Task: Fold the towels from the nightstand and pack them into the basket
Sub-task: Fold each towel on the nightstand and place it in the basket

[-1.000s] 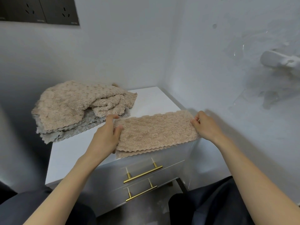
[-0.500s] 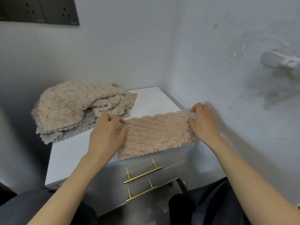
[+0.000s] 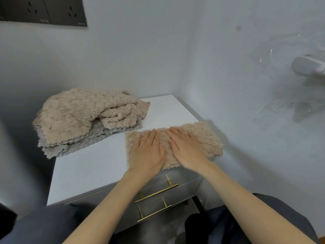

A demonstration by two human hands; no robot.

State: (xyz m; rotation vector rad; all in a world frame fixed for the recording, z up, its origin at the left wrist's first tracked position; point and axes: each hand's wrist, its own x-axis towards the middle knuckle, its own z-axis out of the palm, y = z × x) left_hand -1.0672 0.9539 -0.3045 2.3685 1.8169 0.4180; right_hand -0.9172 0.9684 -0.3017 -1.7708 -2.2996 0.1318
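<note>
Both hands have left the ends of the folded beige towel (image 3: 207, 138) and come together at its middle. That towel lies flat at the near right corner of the white nightstand (image 3: 91, 166), its near edge at the front lip above two grey drawers with brass handles (image 3: 156, 192). A loose pile of towels (image 3: 82, 117), beige over grey, sits at the far left of the top, apart from the folded one. White walls meet in a corner behind, with dark wall sockets (image 3: 44, 10) high at far left. The left hand (image 3: 149, 152) and right hand (image 3: 186, 148) lie palm-down side by side, fingers straight and nearly together, pressing the towel without gripping it.
</note>
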